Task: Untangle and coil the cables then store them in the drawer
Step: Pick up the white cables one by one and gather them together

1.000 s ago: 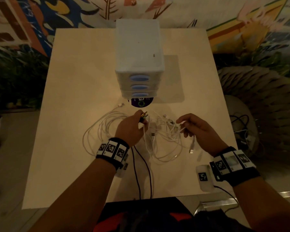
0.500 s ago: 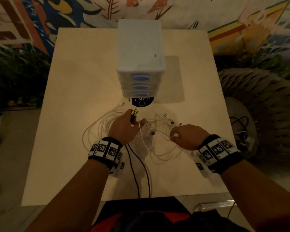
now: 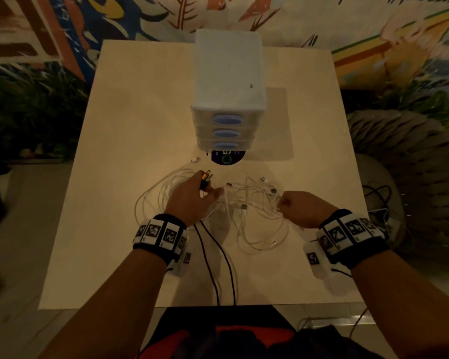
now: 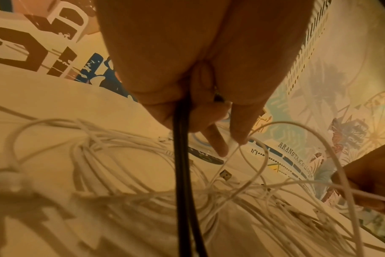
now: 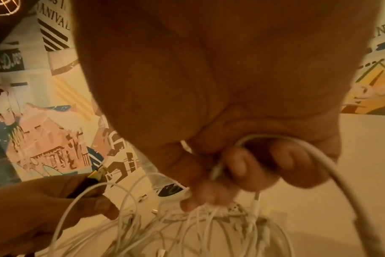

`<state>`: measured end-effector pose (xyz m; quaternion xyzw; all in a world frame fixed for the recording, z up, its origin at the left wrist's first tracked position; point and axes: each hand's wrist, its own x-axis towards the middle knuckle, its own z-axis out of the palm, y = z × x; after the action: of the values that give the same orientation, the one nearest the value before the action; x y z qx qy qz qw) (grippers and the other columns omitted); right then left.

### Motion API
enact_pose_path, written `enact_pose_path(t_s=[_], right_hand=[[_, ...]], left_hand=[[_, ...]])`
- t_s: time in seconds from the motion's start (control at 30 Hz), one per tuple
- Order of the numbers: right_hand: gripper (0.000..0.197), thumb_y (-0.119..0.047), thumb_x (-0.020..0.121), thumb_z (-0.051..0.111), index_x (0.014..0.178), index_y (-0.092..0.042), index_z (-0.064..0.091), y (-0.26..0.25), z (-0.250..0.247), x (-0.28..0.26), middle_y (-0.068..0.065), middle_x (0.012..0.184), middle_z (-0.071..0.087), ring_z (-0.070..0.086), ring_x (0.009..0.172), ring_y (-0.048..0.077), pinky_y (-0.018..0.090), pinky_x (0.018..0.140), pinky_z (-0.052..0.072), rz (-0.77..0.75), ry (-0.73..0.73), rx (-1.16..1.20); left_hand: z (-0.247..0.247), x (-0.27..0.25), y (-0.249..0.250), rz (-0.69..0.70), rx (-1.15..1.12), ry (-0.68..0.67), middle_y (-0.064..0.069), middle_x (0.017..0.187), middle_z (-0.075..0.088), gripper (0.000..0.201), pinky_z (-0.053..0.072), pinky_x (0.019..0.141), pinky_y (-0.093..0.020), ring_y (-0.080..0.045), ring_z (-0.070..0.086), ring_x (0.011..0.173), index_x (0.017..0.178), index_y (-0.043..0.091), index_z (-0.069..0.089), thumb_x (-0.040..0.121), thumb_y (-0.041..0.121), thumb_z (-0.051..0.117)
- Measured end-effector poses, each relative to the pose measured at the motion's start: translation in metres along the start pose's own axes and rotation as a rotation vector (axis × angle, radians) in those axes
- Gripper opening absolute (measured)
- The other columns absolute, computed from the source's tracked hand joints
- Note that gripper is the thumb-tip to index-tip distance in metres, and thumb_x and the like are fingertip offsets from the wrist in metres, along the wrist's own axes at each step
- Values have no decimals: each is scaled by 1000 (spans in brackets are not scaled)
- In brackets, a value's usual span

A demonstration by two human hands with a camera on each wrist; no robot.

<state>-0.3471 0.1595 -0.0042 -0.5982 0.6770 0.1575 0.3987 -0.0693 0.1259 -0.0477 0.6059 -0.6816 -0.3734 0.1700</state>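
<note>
A tangle of white cables point(image 3: 246, 203) lies on the table point(image 3: 130, 141) in front of a white three-drawer unit point(image 3: 228, 99); all its drawers are closed. My left hand point(image 3: 192, 195) grips a black cable point(image 3: 218, 255) near its gold-tipped plugs point(image 3: 206, 176), and its fingertips point(image 4: 237, 137) also pinch a white strand. The black cable point(image 4: 182, 173) runs down from my fist and off the near table edge. My right hand point(image 3: 301, 207) is curled round a bunch of white cables point(image 5: 242, 173) at the right side of the tangle, fingers point(image 5: 237, 167) closed over them.
A dark round disc point(image 3: 226, 158) lies just in front of the drawer unit. A loose white plug point(image 3: 195, 159) sits left of it. A woven grey pouf point(image 3: 410, 177) with dark cords stands right of the table. A patterned wall is behind.
My right hand has turned palm down and closed into a fist on the white cables, drawing nearer to me. My left hand with the black cable shifted slightly left.
</note>
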Motion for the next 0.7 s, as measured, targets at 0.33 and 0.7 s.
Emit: enact_pose_path(t_s=[0.33, 0.7], right_hand=[[32, -47, 100, 53, 120, -30, 72, -32, 2, 3, -4, 125, 70, 64, 111, 17, 32, 96, 48, -255, 250, 144], [32, -43, 101, 53, 121, -28, 73, -55, 0, 34, -3, 127, 70, 63, 114, 19, 32, 97, 45, -288, 244, 134]], left_hand=[[4, 7, -6, 25, 36, -57, 7, 112, 70, 42, 46, 80, -31, -19, 65, 95, 122, 12, 57, 89, 38, 59], [4, 16, -10, 51, -48, 93, 10, 109, 71, 36, 47, 83, -27, -17, 66, 95, 128, 14, 55, 95, 26, 62]])
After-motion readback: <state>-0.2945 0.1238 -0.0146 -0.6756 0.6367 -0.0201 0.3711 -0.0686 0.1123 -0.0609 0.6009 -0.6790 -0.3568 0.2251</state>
